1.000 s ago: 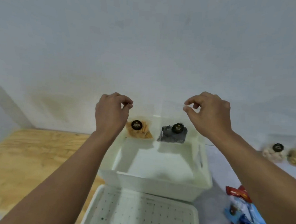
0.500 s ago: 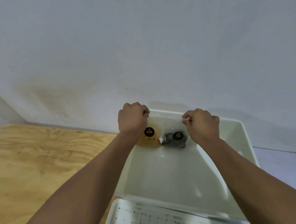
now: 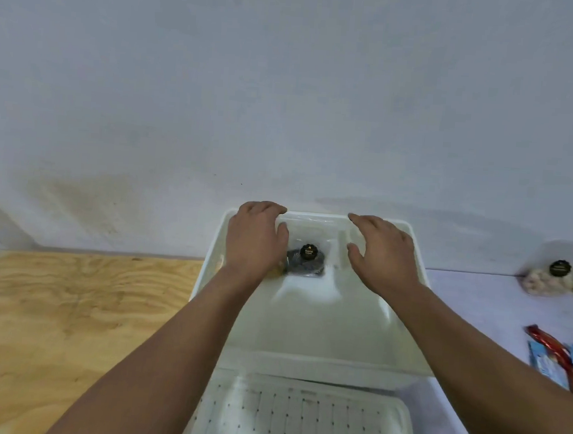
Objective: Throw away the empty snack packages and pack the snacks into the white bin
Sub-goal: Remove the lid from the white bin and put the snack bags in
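Both hands hover with fingers spread over the far end of the white bin [image 3: 311,323], gripping nothing. The left hand [image 3: 254,238] partly covers an orange snack bag; a dark snack bag [image 3: 305,264] lies between it and the right hand [image 3: 382,254].

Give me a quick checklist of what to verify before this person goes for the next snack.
1. Left hand free: ok, fingers open, nothing gripped.
2. Right hand free: ok, open, empty.
3. Clear bag of dark snacks with a black round label inside the white plastic bin: ok.
4. Second, orange snack bag in the bin: cannot tell, mostly behind the left hand.
5. Room left in the bin: ok, floor mostly bare.
6. More snacks waiting: ok, pale bagged snacks at right.
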